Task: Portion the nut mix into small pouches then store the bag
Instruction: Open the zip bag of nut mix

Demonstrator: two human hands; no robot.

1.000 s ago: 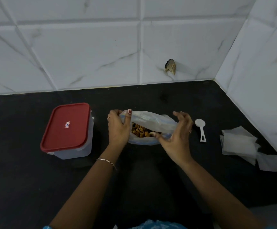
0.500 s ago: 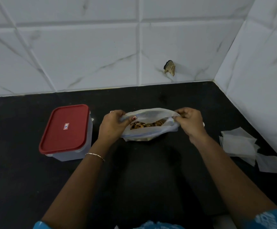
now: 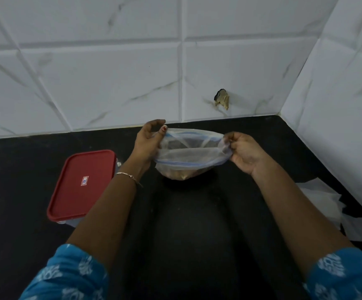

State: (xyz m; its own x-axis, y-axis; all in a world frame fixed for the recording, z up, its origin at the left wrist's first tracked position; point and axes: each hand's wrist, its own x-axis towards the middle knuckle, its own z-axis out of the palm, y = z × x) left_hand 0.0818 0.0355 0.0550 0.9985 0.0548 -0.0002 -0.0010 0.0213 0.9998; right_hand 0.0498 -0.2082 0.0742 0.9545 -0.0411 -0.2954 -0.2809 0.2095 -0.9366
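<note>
A clear zip bag of nut mix (image 3: 192, 155) with a blue seal strip hangs between my hands above the black counter (image 3: 188, 224). My left hand (image 3: 148, 144) pinches the left end of its mouth. My right hand (image 3: 243, 151) pinches the right end. The mouth is stretched wide between them, and brown nuts show through the plastic at the bag's bottom. The small white pouches (image 3: 325, 202) lie on the counter at the right, partly hidden by my right forearm. The white spoon is out of sight.
A clear box with a red lid (image 3: 81, 184) stands on the counter to the left of my left forearm. White marble-look tiled walls (image 3: 102, 83) close the back and right side. A chipped hole (image 3: 221, 101) marks the back wall.
Both hands have gone from the bag's near rim to its two ends and pulled the mouth taut. The bag has lifted and moved farther back. The spoon is now hidden.
</note>
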